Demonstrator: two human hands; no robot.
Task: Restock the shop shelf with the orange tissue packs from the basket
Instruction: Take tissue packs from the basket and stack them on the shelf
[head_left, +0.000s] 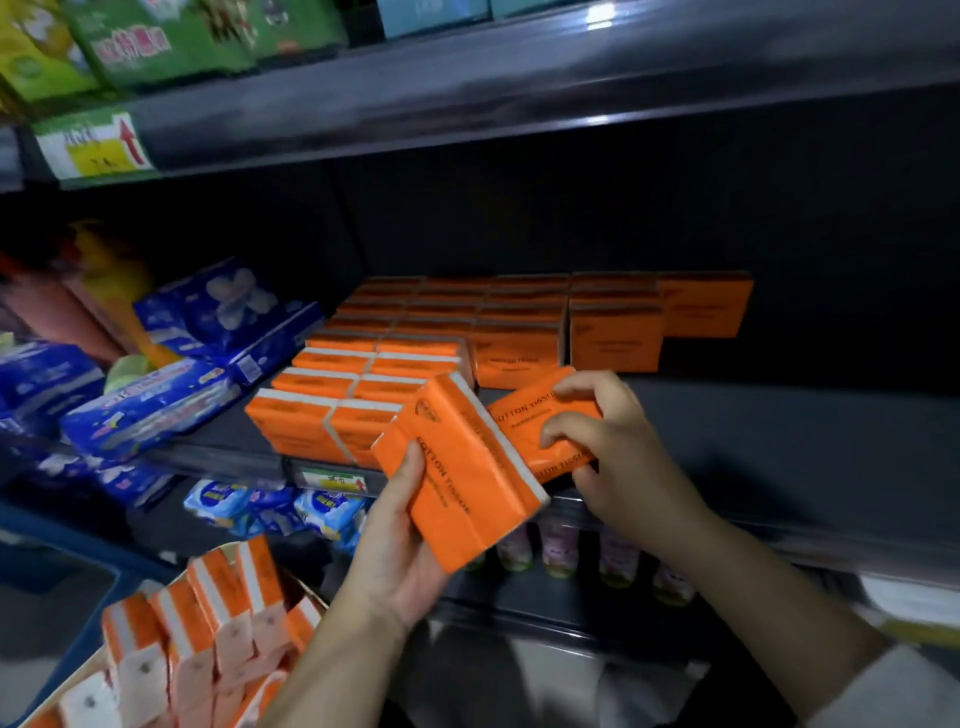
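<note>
Head, left pack (457, 483), right pack (540, 423), shelf edge (300, 467)

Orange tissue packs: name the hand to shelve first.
Probably the right hand: its upper pack is at the bare shelf board beside the stocked rows; the left hand holds the lower pack before the shelf edge.

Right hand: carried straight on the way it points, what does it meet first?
Probably the left-hand pack, held by the left hand, close beside the gripped pack in the right hand; the shelved stacks lie beyond. Depth is unclear.
</note>
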